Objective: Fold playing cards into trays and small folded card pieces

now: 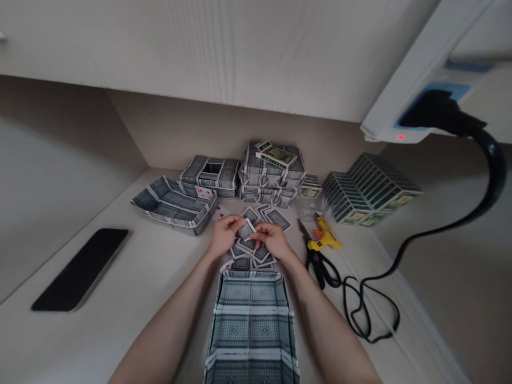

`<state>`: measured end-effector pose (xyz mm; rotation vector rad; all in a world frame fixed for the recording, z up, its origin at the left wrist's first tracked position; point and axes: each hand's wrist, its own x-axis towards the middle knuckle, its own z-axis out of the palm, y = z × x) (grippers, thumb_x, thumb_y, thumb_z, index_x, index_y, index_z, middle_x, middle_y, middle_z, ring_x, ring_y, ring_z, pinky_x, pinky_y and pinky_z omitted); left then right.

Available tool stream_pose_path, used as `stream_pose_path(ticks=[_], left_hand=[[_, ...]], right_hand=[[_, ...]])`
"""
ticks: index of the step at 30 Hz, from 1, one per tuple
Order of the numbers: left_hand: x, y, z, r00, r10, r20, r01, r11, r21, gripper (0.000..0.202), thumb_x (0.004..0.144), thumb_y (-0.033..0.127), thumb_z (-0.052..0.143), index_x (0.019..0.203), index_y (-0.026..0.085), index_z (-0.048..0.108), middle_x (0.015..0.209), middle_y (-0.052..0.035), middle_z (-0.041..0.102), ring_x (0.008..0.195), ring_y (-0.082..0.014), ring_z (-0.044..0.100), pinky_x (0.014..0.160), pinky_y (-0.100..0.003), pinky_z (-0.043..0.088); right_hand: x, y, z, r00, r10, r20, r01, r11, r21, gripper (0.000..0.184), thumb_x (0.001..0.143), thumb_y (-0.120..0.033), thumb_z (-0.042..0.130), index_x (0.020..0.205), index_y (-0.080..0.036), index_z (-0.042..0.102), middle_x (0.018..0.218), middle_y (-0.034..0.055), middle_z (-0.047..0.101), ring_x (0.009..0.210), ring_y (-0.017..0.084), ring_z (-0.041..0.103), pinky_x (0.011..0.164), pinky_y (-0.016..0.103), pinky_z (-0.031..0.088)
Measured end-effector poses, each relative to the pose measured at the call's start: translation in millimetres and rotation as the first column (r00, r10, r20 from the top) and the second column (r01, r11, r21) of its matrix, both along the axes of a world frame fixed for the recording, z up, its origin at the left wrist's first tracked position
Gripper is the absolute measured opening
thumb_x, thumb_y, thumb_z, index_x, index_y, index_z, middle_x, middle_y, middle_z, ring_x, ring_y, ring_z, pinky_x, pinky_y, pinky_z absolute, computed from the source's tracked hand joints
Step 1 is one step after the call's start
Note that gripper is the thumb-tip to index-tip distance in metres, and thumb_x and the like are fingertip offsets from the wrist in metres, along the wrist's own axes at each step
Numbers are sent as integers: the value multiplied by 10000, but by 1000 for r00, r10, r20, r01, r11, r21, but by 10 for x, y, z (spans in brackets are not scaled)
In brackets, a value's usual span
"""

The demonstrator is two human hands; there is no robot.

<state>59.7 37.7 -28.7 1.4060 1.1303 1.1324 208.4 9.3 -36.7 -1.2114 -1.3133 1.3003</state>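
Between my two hands is a playing card (246, 229) with a patterned grey back. My left hand (225, 233) pinches its upper left side, and the fingers of my right hand (272, 238) close on its right edge. Loose playing cards (262, 255) lie scattered face down beneath and around my hands, with a few red-marked faces showing. Close to me, between my forearms, sits a long open tray made of playing cards (250, 320). Behind my hands more cards (278, 217) lie on the white surface.
An open card box (176, 205) stands left, before a card box with a square opening (210, 173). Stacked card boxes (272, 176) carry a small carton. Card packs (372, 186), scissors (320, 266) and a yellow glue gun (325, 234) with black cord lie right; a phone (80, 269) left.
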Motion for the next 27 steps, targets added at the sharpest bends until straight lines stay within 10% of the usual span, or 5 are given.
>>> stream_pose_path(ticks=[27], left_hand=[[80, -101, 13, 919, 72, -389, 39, 962, 269, 256, 785, 384, 437, 668, 169, 513, 617, 14, 535, 613, -116, 487, 582, -217, 366]], right_hand=[[-8, 22, -111, 976, 9, 216, -33, 994, 107, 287, 780, -398, 475, 589, -186, 502, 470, -39, 516, 401, 84, 447, 434, 209, 349]])
